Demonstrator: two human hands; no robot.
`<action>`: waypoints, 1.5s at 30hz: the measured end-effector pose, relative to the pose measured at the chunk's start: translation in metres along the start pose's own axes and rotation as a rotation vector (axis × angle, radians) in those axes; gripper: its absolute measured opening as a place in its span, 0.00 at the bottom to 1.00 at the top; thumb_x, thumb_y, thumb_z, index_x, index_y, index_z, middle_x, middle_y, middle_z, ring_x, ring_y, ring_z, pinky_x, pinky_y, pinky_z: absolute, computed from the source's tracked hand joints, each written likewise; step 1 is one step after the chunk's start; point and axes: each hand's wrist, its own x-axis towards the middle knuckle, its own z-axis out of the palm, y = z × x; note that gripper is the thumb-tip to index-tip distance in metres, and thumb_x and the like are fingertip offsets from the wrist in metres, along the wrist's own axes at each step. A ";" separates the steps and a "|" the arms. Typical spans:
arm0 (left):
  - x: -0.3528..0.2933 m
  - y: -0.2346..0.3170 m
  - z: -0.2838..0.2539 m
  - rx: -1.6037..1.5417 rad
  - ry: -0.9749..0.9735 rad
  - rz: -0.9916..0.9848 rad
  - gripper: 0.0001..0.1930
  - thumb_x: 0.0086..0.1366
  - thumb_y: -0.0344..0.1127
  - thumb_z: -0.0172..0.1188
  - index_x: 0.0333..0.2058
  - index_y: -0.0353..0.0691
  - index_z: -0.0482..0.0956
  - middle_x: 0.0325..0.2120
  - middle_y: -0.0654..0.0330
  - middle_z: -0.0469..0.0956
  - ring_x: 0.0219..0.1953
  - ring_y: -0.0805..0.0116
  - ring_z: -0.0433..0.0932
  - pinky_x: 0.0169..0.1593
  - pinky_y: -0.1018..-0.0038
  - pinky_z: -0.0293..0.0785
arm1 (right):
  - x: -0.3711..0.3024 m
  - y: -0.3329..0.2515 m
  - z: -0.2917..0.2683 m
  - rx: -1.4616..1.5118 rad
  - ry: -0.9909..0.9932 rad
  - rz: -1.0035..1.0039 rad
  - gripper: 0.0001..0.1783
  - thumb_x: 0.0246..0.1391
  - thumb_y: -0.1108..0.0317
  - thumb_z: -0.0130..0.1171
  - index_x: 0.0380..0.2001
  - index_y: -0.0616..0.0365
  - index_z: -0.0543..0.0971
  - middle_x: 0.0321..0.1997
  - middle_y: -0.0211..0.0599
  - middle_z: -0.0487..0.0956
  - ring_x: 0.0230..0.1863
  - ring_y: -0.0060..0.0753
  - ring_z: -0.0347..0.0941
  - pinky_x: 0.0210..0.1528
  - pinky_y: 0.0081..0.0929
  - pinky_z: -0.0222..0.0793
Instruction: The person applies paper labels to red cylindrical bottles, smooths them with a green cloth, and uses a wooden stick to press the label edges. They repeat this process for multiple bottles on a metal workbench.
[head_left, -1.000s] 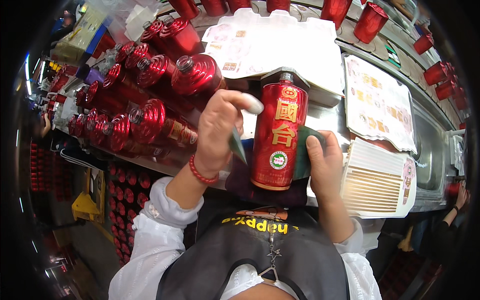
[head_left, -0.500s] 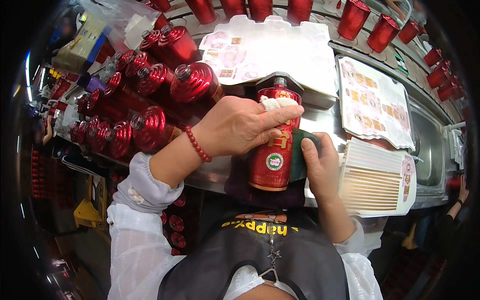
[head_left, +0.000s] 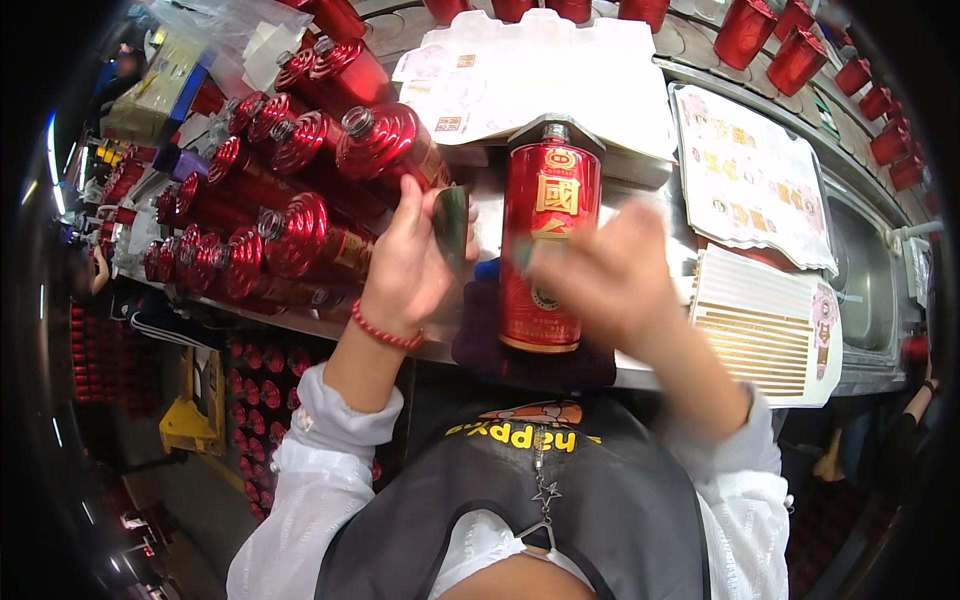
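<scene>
A red bottle [head_left: 553, 305] with gold lettering, a round emblem and a bare glass neck lies before me, neck away, in a dark angular holder [head_left: 590, 138]. Its base end rests on a dark purple cloth [head_left: 475, 340]. My left hand [head_left: 405, 262], beaded bracelet at the wrist, is left of the bottle and apart from it. A thin dark green flat piece [head_left: 452, 230] is gripped in its fingers. Over the bottle's right side my right hand [head_left: 615, 270] is smeared by motion. A greenish blur shows at its fingertips; what it holds, if anything, I cannot make out.
Several red bottles [head_left: 385, 140] crowd the left side. Printed label sheets [head_left: 560, 75] lie beyond the bottle; another stack [head_left: 750, 180] and a gold-striped sheet [head_left: 755, 320] lie to the right. Red cups [head_left: 745, 30] stand along the far conveyor. A metal sink [head_left: 865, 270] is at right.
My left hand has left the bottle and moved left; it now has a green piece instead of white material against the bottle. My right hand has swung over the bottle. The lettering is uncovered.
</scene>
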 end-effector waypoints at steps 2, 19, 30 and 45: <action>-0.016 0.000 0.007 0.027 0.074 0.001 0.20 0.78 0.48 0.48 0.53 0.36 0.71 0.38 0.59 0.76 0.34 0.76 0.72 0.32 0.78 0.71 | -0.014 -0.029 -0.014 0.321 -0.115 0.081 0.13 0.47 0.68 0.70 0.38 0.52 0.81 0.31 0.27 0.74 0.31 0.29 0.71 0.40 0.36 0.66; -0.037 -0.045 -0.008 0.228 -0.074 0.316 0.15 0.74 0.33 0.56 0.56 0.38 0.69 0.44 0.62 0.80 0.42 0.78 0.81 0.45 0.79 0.81 | -0.057 -0.016 0.027 1.119 0.460 1.270 0.10 0.68 0.65 0.60 0.42 0.62 0.78 0.33 0.24 0.80 0.34 0.11 0.71 0.37 0.14 0.69; -0.063 -0.039 -0.023 0.695 -0.156 0.399 0.17 0.71 0.33 0.60 0.55 0.37 0.70 0.42 0.63 0.78 0.41 0.78 0.77 0.44 0.78 0.76 | -0.045 -0.040 -0.008 0.073 0.125 0.263 0.15 0.40 0.75 0.68 0.35 0.54 0.82 0.31 0.28 0.75 0.31 0.33 0.71 0.38 0.36 0.62; -0.047 -0.042 -0.042 -0.007 -0.095 0.200 0.15 0.72 0.28 0.57 0.55 0.41 0.70 0.45 0.62 0.80 0.43 0.72 0.82 0.46 0.75 0.81 | -0.004 -0.041 -0.026 0.524 -0.342 0.189 0.17 0.39 0.75 0.72 0.38 0.54 0.84 0.35 0.33 0.80 0.36 0.38 0.75 0.39 0.35 0.70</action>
